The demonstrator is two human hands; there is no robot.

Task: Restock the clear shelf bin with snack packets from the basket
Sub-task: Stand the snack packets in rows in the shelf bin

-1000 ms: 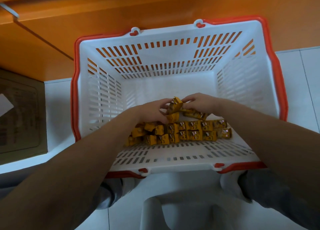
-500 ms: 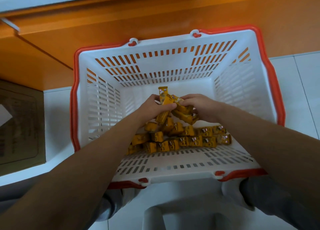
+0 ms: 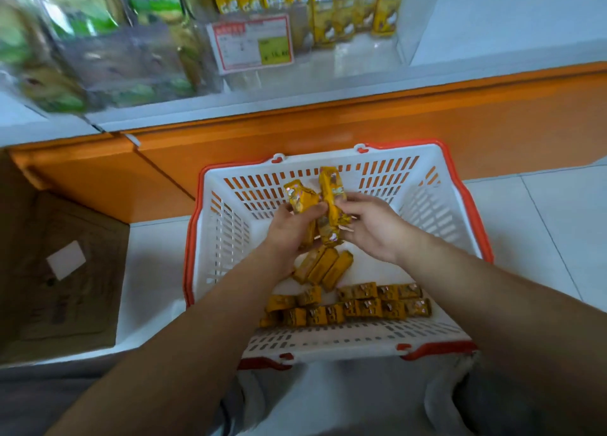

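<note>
Snack packets (image 3: 317, 205) in yellow wrappers are held in a bunch above the middle of a white basket (image 3: 460, 212) with an orange rim, seen from the head camera. The left hand (image 3: 292, 228) grips the bunch from below, its fingers (image 3: 315, 209) curled round several packets. The right hand (image 3: 377, 228) meets it from the other side, thumb and fingertips pinching the tallest packet, which stands nearly upright.

Three loose packets (image 3: 323, 266) lie side by side on the basket floor just under the hands. Two rows of packets (image 3: 361, 307) lie along the basket's near wall, mostly toward its right corner.

The basket stands on a white tiled floor (image 3: 542, 225) against an orange shelf base (image 3: 361, 127). On the shelf above, a clear shelf bin (image 3: 414, 28) holds upright yellow packets (image 3: 328, 8) along its back; its front right part is bare. A red-bordered price label (image 3: 253, 43) is fixed to the bin's front left. A neighbouring bin (image 3: 98, 48) of green packets, left of it, is blurred. An open cardboard box (image 3: 65, 271) sits on the floor left of the basket.
</note>
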